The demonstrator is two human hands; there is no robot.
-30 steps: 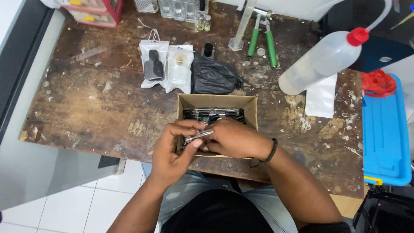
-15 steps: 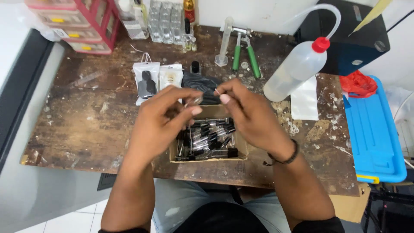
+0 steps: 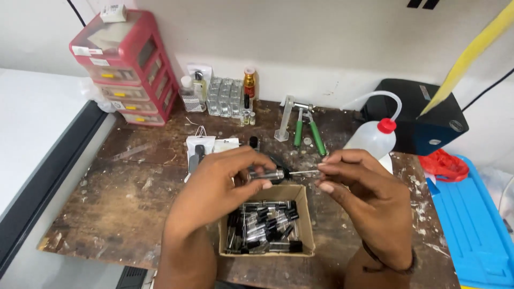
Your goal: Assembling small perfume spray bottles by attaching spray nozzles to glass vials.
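Now both hands, left hand (image 3: 225,184) and right hand (image 3: 358,187), pinching one small spray vial (image 3: 270,174) above the cardboard box (image 3: 305,214).

This looks like a small workshop. An old wooden table (image 3: 123,208) is full of scratches and white spots. Behind the cardboard box (image 3: 306,225) of little glass bottles lie green-handled pliers (image 3: 309,131). To the right of the box stands a squeeze bottle (image 3: 369,143) with a red cap. Far to the left of the box, by the wall, sits a red set of small drawers (image 3: 126,69). Beside the drawers stand rows of clear bottles (image 3: 225,97).
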